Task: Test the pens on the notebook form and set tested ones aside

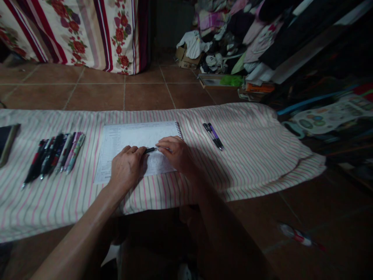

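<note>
A dark pen (150,150) lies crosswise between my two hands, over a spiral-bound notebook (128,134) with printed and scribbled pages. My left hand (127,166) is closed around the pen's left end. At the pen's thin, light-coloured right end, the fingers of my right hand (175,151) pinch it. Whether the pen is whole or in parts is hard to see in this dim light. To the right of the notebook lie two pens, a black one (211,134) and a purple one (216,134), side by side.
A striped cloth (247,155) covers the low surface. On its left lies a row of several pens (58,153), with a dark flat object (7,144) at the far left edge. Beyond are a tiled floor (99,93), a floral curtain (87,39) and a clothes pile (215,35).
</note>
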{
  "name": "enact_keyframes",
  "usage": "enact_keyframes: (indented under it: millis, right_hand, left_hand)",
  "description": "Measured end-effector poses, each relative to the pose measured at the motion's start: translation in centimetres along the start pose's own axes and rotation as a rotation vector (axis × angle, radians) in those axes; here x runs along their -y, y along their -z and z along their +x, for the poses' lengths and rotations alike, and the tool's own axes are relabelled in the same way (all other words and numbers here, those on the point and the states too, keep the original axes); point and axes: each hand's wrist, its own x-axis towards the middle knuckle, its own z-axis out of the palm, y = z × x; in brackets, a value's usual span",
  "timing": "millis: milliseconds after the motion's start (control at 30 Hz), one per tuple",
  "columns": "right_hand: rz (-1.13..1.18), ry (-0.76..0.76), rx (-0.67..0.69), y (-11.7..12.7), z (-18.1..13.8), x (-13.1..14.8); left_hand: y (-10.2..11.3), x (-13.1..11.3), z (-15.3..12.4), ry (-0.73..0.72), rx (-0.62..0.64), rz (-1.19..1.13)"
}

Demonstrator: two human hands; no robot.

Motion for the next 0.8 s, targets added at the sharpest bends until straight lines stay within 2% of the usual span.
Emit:
enact_keyframes:
  millis: [267,600,700,800]
  right_hand:
    - [0.029,0.005,0.007,0.0,0.0,0.1]
    - [-0.004,-0.076,0.016,0.3,0.0,0.2]
    - [0.046,-0.131,-0.014,0.5,0.0,0.5]
    - [0.174,-0.265,-0.078,0.5,0.1,1.0]
  left_hand:
    - [0.2,0.0,0.0,-0.001,0.031,-0.015]
    - [-0.3,0.3,0.1,0.022,0.024,-0.118]
    - [-0.2,0.4,0.1,0.061,0.014,-0.163]
    - [0.1,0.2,0.2,0.160,0.003,-0.194]
